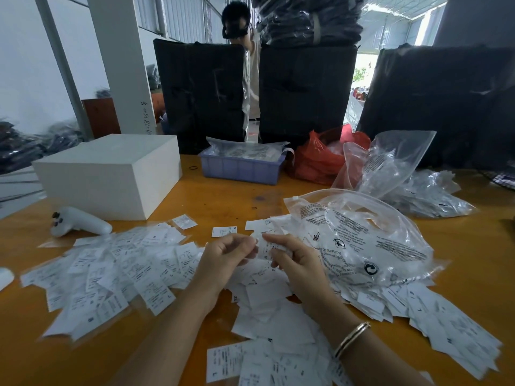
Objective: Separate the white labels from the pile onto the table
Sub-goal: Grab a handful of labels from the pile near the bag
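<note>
Both hands met just left of the big printed plastic bag. Left hand and right hand each pinched the same small white label, fingers curled. I judged this a peel-apart step. Sorted labels lay further left of the bag; the unsorted pile sat beneath the wrists. Next I expected a drop leftward.

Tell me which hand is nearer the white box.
Left. The left hand sits below and right of the white box; the right hand is farther right, beside the clear bag.
</note>
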`<action>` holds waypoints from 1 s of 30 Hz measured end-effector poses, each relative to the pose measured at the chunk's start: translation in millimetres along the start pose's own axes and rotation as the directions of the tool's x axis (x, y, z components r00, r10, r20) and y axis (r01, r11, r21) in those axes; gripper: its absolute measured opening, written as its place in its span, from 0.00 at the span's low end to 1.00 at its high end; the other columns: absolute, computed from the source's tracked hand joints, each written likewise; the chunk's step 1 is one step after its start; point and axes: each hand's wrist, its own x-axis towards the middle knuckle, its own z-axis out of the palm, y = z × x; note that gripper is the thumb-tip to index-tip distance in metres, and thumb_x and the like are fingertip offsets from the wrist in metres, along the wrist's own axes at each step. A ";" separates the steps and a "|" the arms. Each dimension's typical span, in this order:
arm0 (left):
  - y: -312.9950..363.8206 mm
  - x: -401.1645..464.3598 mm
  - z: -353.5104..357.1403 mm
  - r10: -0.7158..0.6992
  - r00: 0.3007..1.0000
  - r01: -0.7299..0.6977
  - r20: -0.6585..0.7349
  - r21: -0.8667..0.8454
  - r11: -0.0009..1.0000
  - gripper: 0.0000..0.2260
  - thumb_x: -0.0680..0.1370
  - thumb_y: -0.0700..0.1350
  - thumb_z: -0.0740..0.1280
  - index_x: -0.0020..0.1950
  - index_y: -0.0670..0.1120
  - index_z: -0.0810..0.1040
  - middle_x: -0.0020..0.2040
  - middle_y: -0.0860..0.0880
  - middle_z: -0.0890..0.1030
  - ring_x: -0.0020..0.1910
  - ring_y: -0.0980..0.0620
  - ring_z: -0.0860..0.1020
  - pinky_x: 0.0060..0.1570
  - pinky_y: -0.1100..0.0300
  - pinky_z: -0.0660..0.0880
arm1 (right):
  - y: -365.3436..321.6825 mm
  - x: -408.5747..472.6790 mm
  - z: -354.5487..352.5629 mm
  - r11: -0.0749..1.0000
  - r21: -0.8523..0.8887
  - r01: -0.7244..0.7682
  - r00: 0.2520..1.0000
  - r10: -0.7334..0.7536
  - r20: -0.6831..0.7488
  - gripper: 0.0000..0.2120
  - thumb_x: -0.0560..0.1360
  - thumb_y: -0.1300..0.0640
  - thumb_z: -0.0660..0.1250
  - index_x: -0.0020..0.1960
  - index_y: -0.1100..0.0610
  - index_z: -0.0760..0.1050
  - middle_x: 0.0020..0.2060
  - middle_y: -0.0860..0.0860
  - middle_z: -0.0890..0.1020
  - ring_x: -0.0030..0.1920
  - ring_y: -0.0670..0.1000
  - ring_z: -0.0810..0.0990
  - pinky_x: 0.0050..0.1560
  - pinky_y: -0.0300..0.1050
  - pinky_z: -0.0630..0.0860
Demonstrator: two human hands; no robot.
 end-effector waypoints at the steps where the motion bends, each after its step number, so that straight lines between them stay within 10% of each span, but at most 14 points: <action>1: -0.1 0.4 -0.4 -0.009 1.000 0.009 0.005 -0.005 1.000 0.10 0.69 0.56 0.70 0.45 0.52 0.82 0.41 0.55 0.85 0.41 0.59 0.82 0.38 0.69 0.76 | 0.9 0.0 -0.4 1.000 0.006 -0.008 1.000 0.008 0.001 0.22 0.76 0.67 0.63 0.52 0.39 0.78 0.39 0.37 0.79 0.37 0.40 0.77 0.41 0.35 0.75; 8: -2.7 0.4 1.5 -0.021 0.999 0.020 0.035 0.048 0.999 0.07 0.74 0.43 0.72 0.50 0.52 0.80 0.44 0.59 0.85 0.41 0.58 0.83 0.37 0.71 0.76 | 6.3 4.2 1.4 0.994 0.053 -0.096 0.995 0.096 -0.001 0.27 0.76 0.64 0.65 0.67 0.40 0.63 0.48 0.50 0.77 0.40 0.45 0.80 0.43 0.39 0.78; 14: -0.6 2.1 0.5 -0.038 0.999 0.038 -0.001 0.051 0.998 0.07 0.73 0.45 0.73 0.49 0.54 0.81 0.41 0.60 0.84 0.41 0.62 0.82 0.37 0.69 0.76 | 7.4 4.1 -3.1 0.980 0.129 -0.151 0.982 0.164 -0.096 0.11 0.76 0.66 0.65 0.49 0.51 0.80 0.35 0.46 0.81 0.36 0.44 0.81 0.38 0.36 0.77; 30: 3.4 -5.2 3.7 -0.038 0.999 0.040 -0.011 0.190 0.981 0.09 0.72 0.50 0.74 0.50 0.57 0.79 0.44 0.57 0.84 0.44 0.60 0.81 0.34 0.72 0.74 | 3.8 2.0 2.3 0.981 -0.140 -0.133 0.989 0.123 -0.077 0.09 0.74 0.61 0.70 0.40 0.48 0.80 0.32 0.45 0.82 0.32 0.42 0.80 0.34 0.33 0.75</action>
